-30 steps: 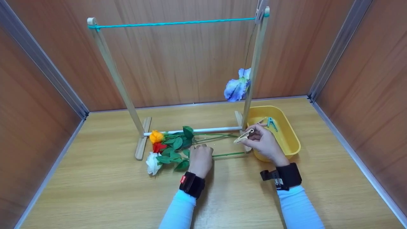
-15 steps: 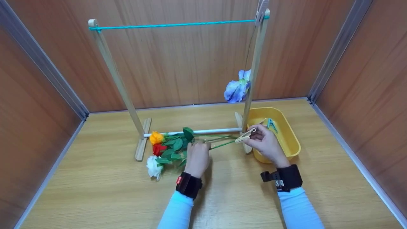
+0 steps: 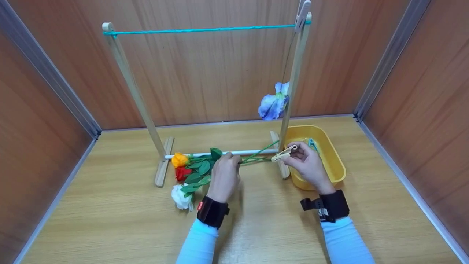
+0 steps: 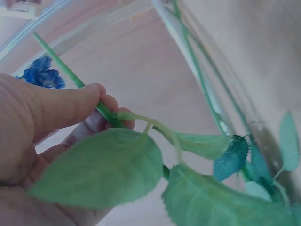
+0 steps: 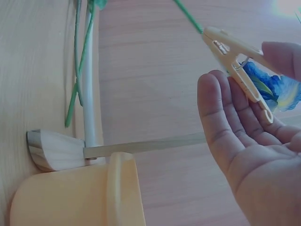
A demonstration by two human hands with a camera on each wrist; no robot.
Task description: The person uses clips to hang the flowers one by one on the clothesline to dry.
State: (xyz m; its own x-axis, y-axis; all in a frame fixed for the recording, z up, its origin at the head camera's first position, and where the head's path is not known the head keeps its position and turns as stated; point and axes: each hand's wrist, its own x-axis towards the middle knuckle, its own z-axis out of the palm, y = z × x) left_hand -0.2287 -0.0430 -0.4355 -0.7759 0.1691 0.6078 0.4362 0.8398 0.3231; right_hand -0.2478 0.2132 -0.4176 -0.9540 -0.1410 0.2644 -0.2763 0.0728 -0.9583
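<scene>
My left hand [image 3: 224, 178] pinches the green stem of the white artificial rose [image 3: 182, 198] between thumb and fingers. In the left wrist view the stem [image 4: 56, 59] slants up past the thumb, with large leaves [image 4: 103, 169] below. The rose's head tilts down at the near left. My right hand [image 3: 307, 165] holds a cream clothespin [image 5: 237, 61] between thumb and fingers, beside the yellow bin. An orange rose [image 3: 179, 160] and a red rose [image 3: 182, 173] lie on the table to the left of my left hand, their stems pointing right.
A wooden stand with two posts carries a turquoise cord [image 3: 201, 30] and a white lower bar [image 3: 253, 151]. A pale clothespin [image 3: 302, 16] at the cord's right end holds a hanging blue flower [image 3: 273, 104]. The yellow bin [image 3: 335, 161] contains a blue clothespin [image 3: 312, 144].
My left hand has moved up and slightly left, lifting the white rose's stem; its free end has swung up across the white bar. My right hand stays almost in place with the clothespin.
</scene>
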